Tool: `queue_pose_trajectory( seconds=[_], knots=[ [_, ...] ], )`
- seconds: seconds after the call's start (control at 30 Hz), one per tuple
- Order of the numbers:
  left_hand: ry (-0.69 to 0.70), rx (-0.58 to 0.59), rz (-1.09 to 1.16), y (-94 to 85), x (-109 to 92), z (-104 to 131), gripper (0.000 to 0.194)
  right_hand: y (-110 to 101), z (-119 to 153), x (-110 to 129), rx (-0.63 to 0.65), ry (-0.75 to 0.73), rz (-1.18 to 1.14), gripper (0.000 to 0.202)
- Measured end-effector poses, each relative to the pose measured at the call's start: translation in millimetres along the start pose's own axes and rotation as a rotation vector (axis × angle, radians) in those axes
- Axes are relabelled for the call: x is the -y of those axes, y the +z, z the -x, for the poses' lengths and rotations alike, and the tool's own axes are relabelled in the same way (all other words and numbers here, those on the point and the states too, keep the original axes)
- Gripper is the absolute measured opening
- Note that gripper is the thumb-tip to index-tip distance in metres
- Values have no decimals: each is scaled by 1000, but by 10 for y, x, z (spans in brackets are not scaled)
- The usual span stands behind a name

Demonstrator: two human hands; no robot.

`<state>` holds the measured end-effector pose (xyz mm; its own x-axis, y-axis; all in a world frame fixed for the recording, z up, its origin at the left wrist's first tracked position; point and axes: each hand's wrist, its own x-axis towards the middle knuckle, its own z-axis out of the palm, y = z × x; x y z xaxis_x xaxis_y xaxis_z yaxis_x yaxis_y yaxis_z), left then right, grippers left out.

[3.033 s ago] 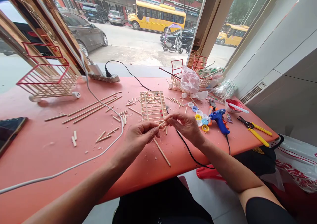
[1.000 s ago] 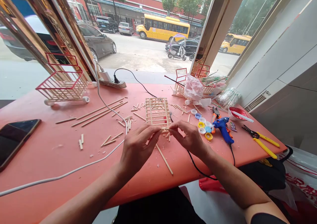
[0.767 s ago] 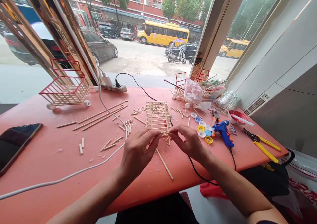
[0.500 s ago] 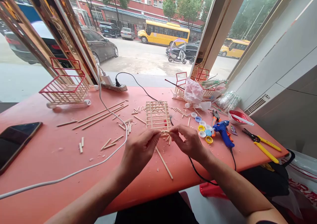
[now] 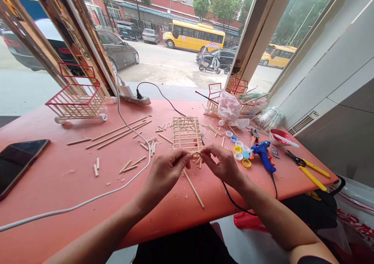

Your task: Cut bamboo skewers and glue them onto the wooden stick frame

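Note:
My left hand (image 5: pixel 170 169) and my right hand (image 5: pixel 221 163) meet over the middle of the table, thumbs and forefingers pinched on a small wooden stick piece (image 5: pixel 195 153) between them. Right behind the fingertips lies a ladder-like frame of pale sticks (image 5: pixel 186 133). One longer stick (image 5: pixel 194 190) rests on the table below my hands. Short cut sticks (image 5: pixel 153 146) are scattered left of the frame. To the right are coloured bottle caps (image 5: pixel 238 149) and a blue glue gun (image 5: pixel 264 155).
A small stick cart with red edges (image 5: pixel 76 100) stands at the left, near a phone (image 5: pixel 22 161). A white cable (image 5: pixel 117 192) crosses the pink table (image 5: pixel 73 194). Yellow-handled pliers (image 5: pixel 314 172), a red bowl (image 5: pixel 279 137) and another cart under a plastic bag (image 5: pixel 228 107) are at the right.
The view has shifted slightly. Both hands keep their pinch close together, and the fingers of my left hand have curled a little around the small piece.

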<state>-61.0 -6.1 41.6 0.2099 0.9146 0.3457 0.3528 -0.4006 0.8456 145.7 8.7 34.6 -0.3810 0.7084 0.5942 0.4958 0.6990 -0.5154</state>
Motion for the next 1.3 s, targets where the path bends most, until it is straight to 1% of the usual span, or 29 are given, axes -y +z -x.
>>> queue_pose_trajectory(
  seconds=[0.23,0.3,0.43,0.6,0.83,1.0,1.1,1.3],
  knots=[
    [-165,137,226,8,45,-16,37,8,3,7,32,23,-40,9],
    [-185,157,269,8,45,-23,37,11,7,1,30,22,-43,10],
    [-201,162,296,6,44,-27,37,13,13,-12,41,28,-51,10],
    [-203,144,288,3,60,-13,38,6,13,-17,28,8,-24,9],
    [-157,99,261,3,74,-22,36,0,1,-5,23,-4,-6,11],
    [-120,56,225,0,32,-25,30,0,5,-10,17,1,-20,8],
    [-112,30,205,8,51,-22,26,1,9,-17,20,3,-28,10],
    [-46,-15,157,16,72,-19,21,3,9,-22,19,5,-35,9]
  ],
)
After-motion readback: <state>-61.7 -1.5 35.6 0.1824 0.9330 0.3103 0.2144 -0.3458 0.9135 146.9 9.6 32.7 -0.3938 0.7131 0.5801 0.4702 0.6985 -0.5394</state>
